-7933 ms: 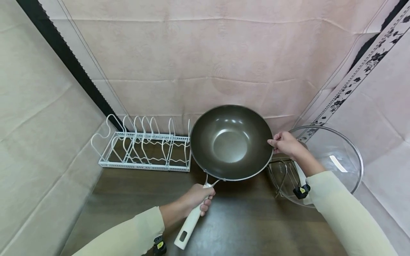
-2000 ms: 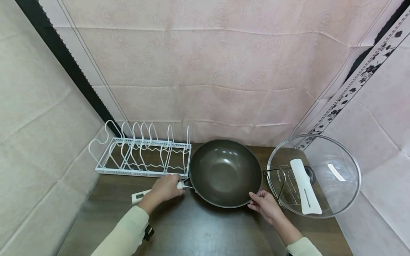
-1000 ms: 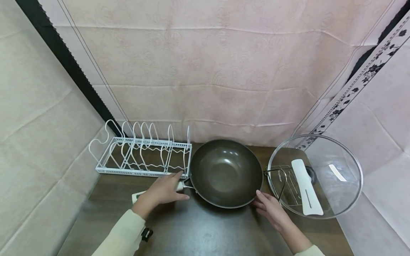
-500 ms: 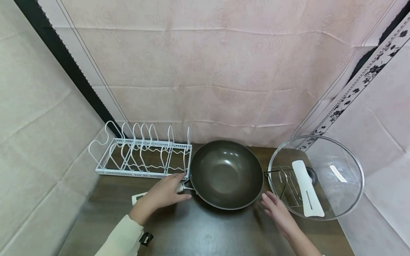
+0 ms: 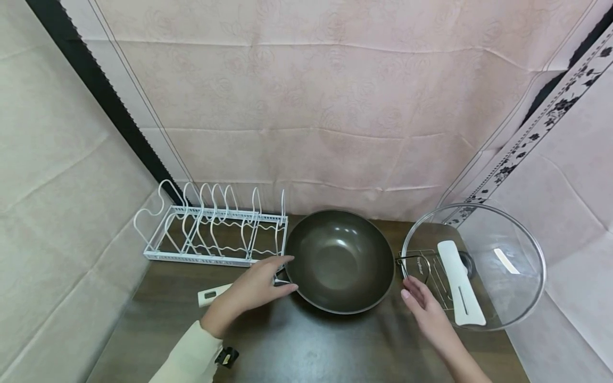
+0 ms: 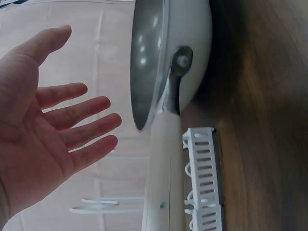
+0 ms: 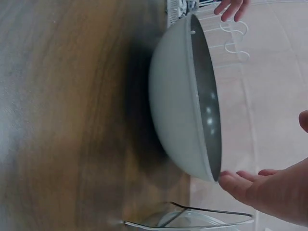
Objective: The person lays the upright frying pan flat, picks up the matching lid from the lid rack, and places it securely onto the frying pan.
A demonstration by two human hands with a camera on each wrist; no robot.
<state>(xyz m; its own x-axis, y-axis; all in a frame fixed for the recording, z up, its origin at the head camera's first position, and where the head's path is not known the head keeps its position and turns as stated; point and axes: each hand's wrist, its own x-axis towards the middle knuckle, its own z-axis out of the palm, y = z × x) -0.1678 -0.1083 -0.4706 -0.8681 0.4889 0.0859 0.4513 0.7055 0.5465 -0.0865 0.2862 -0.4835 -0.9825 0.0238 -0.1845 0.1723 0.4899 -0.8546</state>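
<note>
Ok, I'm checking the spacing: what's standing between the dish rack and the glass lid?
The head view shows the pan and the protruding end of the wire stand between them.

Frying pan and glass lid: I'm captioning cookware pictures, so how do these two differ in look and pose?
The frying pan is opaque and dark inside; the glass lid is see-through.
The frying pan sits level on the table; the glass lid looks tilted, at the wire stand.
In the head view, the glass lid's outline is larger than the frying pan's bowl.
Both are round.
</note>
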